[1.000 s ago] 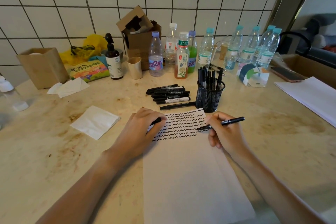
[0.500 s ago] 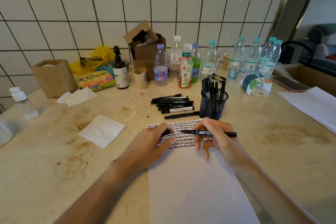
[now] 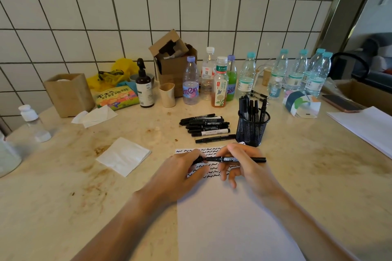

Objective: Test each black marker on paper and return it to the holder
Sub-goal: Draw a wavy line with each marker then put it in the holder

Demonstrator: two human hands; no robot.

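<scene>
Black and slim, the marker (image 3: 235, 159) lay level above the top of the paper (image 3: 229, 218), held between both hands. The right hand (image 3: 244, 167) pinched its barrel with curled fingers, and the left hand (image 3: 180, 171) gripped its left end, where a cap (image 3: 199, 160) seemed to be going on; whether it was fully seated could not be told. Several rows of short wavy test strokes (image 3: 212, 172) already crossed the top of the sheet, so a good many markers appeared to have been tried, while most of the paper lower down was blank.

Just beyond the sheet stood the mesh holder (image 3: 252, 129) with a handful of dark markers upright in it, probably the finished ones. To its left a loose pile of markers (image 3: 204, 125) lay flat on the counter (image 3: 63, 197), likely those awaiting a test, so the job looked somewhere around its middle. What remained for this marker was a short trip into the holder.

Farther out sat a folded napkin (image 3: 124, 155), a row of bottles (image 3: 220, 82) and a cardboard box (image 3: 172, 59) against the tiled wall.
</scene>
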